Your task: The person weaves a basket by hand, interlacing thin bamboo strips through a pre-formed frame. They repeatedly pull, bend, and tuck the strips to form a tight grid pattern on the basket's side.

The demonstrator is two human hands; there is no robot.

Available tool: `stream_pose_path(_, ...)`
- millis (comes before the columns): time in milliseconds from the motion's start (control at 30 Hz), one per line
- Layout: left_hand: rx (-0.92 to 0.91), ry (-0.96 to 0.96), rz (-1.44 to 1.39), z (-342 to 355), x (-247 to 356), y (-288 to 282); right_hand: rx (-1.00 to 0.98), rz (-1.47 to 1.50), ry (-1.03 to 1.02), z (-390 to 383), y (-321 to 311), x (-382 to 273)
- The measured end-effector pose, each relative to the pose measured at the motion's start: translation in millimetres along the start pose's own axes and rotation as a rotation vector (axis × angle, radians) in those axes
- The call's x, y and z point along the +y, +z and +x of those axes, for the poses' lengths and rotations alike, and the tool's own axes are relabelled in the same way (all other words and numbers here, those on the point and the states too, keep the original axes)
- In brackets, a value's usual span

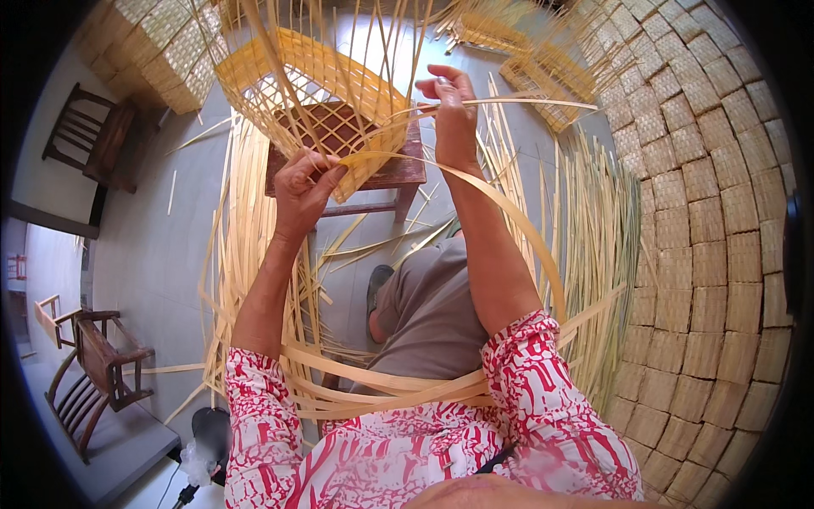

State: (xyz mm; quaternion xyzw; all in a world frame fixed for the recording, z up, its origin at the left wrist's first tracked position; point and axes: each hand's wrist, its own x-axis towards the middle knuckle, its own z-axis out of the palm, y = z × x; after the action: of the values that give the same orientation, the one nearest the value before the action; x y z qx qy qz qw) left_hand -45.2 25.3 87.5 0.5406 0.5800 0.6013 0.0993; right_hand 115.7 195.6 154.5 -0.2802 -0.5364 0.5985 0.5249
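Observation:
A half-woven bamboo basket with an open lattice and long upright strips rests on a small red-brown wooden stool. My left hand grips the basket's lower rim where a wide bamboo strip starts. That strip curves round past my right arm down to my lap. My right hand is raised beside the basket, pinching a thin bamboo strip that runs off to the right.
Loose bamboo strips lie all over the grey floor around the stool. Stacks of finished woven baskets fill the right side and the top left. Wooden chairs stand at the left. My knee and shoe sit below the stool.

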Motion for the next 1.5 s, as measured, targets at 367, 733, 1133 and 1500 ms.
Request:
stream_pose_path(367, 0.025, -0.008, -0.018, -2.0, 5.2, 1.0, -0.130, -0.127, -0.120, 23.4, -12.5, 11.9)
stream_pose_path(733, 0.139, -0.101, -0.233, -5.3, 3.8, 23.7, 0.487, 0.987, 0.428, 6.4, -16.4, 2.4)
stream_pose_path(1133, 0.228, -0.101, 0.048, 11.1, -5.6, 18.8, 0.261, -0.008, -0.087, -32.6, -6.3, -6.2)
stream_pose_path(1500, -0.366, -0.230, -0.019, 25.0, -23.9, -61.7, -0.134, -0.598, -0.628, -30.0, -68.2, 16.7)
